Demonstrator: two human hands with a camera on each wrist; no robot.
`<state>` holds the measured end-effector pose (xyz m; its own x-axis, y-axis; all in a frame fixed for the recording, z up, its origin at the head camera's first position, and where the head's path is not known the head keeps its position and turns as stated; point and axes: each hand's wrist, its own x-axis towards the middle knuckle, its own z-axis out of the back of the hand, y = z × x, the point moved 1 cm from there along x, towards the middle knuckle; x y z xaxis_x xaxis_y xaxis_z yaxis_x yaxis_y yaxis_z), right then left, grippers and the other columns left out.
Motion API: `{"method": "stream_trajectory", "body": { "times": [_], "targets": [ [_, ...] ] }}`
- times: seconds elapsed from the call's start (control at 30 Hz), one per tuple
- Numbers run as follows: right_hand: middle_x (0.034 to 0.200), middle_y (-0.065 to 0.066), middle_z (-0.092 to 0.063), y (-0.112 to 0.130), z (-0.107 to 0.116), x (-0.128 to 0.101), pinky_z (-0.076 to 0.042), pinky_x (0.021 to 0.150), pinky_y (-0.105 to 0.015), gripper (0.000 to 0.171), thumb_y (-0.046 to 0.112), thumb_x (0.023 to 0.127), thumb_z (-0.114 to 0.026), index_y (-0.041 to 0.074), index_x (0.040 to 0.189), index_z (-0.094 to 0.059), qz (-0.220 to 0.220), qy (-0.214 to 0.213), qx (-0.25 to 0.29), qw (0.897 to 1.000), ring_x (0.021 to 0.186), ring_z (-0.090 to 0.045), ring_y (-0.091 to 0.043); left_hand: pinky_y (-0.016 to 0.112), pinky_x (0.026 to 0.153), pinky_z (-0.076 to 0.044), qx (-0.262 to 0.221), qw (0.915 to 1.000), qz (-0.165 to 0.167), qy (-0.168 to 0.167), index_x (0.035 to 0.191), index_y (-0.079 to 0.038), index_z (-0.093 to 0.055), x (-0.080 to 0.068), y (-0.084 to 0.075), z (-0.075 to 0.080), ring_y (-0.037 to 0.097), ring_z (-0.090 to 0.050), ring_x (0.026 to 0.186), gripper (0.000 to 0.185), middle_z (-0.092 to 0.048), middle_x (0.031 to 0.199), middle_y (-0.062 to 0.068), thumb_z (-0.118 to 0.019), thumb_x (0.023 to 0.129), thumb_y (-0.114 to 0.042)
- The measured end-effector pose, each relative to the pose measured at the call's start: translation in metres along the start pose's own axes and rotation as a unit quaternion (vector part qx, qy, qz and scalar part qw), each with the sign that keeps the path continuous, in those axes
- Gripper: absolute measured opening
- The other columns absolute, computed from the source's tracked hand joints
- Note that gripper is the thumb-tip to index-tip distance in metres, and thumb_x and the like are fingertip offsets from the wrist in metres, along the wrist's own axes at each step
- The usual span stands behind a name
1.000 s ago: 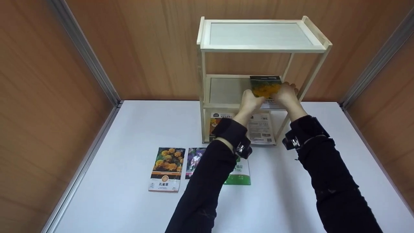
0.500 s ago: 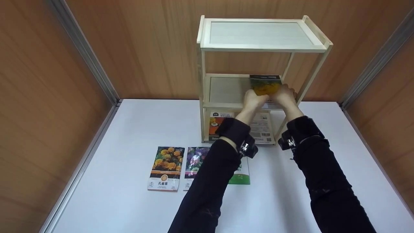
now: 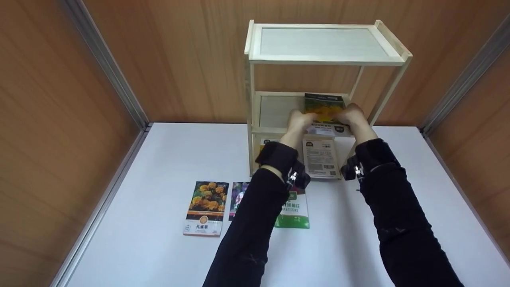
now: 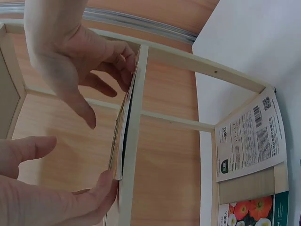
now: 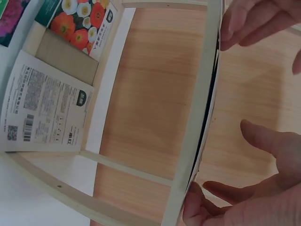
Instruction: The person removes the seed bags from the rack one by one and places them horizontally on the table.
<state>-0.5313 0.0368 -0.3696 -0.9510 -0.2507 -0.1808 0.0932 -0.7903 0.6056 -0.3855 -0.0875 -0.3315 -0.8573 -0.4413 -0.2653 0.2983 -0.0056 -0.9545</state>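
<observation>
- On the wooden rack's [image 3: 255,99] middle shelf: left hand [image 3: 297,121] and right hand [image 3: 352,115] pinch the seed packet [image 3: 323,108] by its side edges, fingers clamped on it.
- Below the rack's shelf: white-backed packet [image 3: 320,158] on the desk [image 3: 159,167].

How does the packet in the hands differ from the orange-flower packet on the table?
The held packet sits on the rack's middle shelf, both hands touching its edges; the table packet lies flat, untouched. The held one shows a dark top band, the table one a white bottom band. Both show orange flowers.
</observation>
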Motion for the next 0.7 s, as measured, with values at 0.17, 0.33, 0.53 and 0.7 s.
{"method": "stream_trajectory", "body": {
  "times": [0.17,0.33,0.53,0.7],
  "targets": [
    [0.125,-0.024,-0.034,0.027,0.012,-0.052,-0.043,0.079,-0.038,0.069,0.033,0.086,-0.052,-0.011,0.132,-0.024,-0.029,0.055,0.041,0.997,0.098,-0.042,-0.029,0.019,0.045,-0.029,0.011,0.9998,0.006,0.016,0.083,-0.002,-0.045,-0.036,-0.018,0.018,0.004,-0.036,0.046,0.01,-0.043,0.068,0.002,-0.054,0.084,-0.005],
    [0.12,-0.023,-0.035,0.035,0.021,-0.074,-0.041,0.077,-0.031,0.065,0.028,0.087,-0.049,-0.012,0.131,-0.023,-0.032,0.075,0.054,0.995,0.094,-0.042,-0.026,0.021,0.043,-0.033,0.009,0.9987,0.044,0.026,0.081,-0.004,-0.044,-0.02,-0.012,0.015,0.009,-0.031,0.045,0.011,-0.039,0.065,0.001,-0.055,0.081,-0.003],
    [0.094,-0.013,-0.044,0.035,0.024,-0.075,-0.041,0.057,-0.024,0.057,0.026,0.084,-0.054,-0.012,0.121,-0.033,-0.026,0.054,0.064,0.996,0.069,-0.046,-0.017,0.029,0.062,-0.05,0.106,0.9942,0.014,0.014,0.103,0.0,-0.053,0.04,0.016,0.005,0.019,-0.055,0.078,0.032,-0.055,0.099,0.008,-0.066,0.075,-0.01],
    [0.061,-0.003,-0.041,0.031,0.026,-0.077,-0.036,0.042,-0.02,0.032,0.018,0.082,-0.057,-0.008,0.093,-0.044,-0.012,0.025,0.105,0.994,0.044,-0.039,-0.007,0.02,0.043,-0.033,0.16,0.987,-0.017,0.004,0.072,-0.003,-0.05,0.004,0.001,0.022,0.012,-0.037,0.05,0.015,-0.045,0.068,0.003,-0.064,0.071,-0.001]
  ]
}}
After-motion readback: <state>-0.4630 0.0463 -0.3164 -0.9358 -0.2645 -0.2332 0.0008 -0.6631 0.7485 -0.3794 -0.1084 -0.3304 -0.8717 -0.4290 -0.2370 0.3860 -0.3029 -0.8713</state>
